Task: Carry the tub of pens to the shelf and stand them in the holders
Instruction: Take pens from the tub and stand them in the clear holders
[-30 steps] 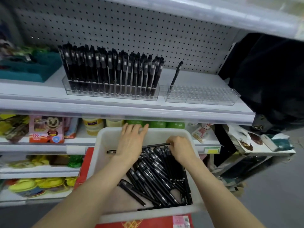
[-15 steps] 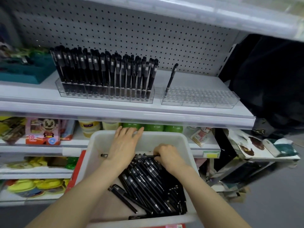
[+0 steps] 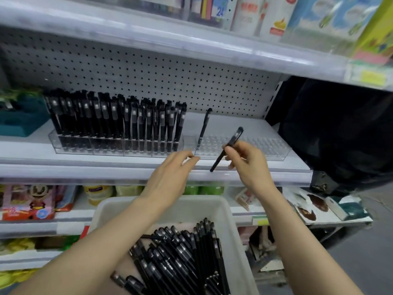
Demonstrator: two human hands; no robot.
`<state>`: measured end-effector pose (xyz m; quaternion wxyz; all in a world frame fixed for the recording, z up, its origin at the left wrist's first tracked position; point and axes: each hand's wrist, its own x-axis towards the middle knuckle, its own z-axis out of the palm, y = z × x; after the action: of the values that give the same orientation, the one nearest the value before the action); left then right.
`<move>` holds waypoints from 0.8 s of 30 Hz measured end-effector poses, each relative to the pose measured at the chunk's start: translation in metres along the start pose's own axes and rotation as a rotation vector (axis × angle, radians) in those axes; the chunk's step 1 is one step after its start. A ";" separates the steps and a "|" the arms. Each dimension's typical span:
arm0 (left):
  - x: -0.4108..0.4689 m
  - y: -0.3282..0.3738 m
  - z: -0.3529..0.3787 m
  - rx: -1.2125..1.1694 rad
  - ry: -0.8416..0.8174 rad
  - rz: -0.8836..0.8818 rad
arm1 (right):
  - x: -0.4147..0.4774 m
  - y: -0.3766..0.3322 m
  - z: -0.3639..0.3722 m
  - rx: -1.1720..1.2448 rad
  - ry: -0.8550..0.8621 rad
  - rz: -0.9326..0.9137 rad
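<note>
A white tub point(image 3: 228, 218) at the bottom holds several loose black pens point(image 3: 180, 256). On the white shelf point(image 3: 89, 171) a clear holder point(image 3: 70, 145) on the left is packed with upright black pens point(image 3: 119, 120). Right of it a second clear holder point(image 3: 259, 145) carries a single upright pen point(image 3: 203, 128) at its left end. My right hand point(image 3: 247, 165) pinches one black pen point(image 3: 228, 146), tilted, in front of that second holder. My left hand point(image 3: 172, 179) reaches up to the holder's front left corner with fingers loosely bent, holding nothing.
A teal tray point(image 3: 19, 122) sits at the shelf's far left. A pegboard back wall point(image 3: 148, 77) rises behind the holders. Boxed goods point(image 3: 255, 15) line the shelf above. Packets and green jars point(image 3: 204, 189) fill the lower shelves. A dark mass point(image 3: 340, 135) stands to the right.
Both hands have risen out of the tub to the shelf. My right hand now carries one pen lifted from the pile. The view has tilted upward.
</note>
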<state>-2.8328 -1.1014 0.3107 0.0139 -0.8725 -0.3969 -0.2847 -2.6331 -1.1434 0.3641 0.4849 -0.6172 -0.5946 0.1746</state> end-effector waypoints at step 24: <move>0.049 -0.008 0.014 0.082 -0.028 0.028 | 0.095 0.008 0.042 -0.306 0.080 -0.072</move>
<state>-2.8061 -1.0590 0.3216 0.0483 -0.8805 -0.3961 -0.2558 -2.6403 -1.0397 0.3724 0.4144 -0.6686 -0.6161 0.0397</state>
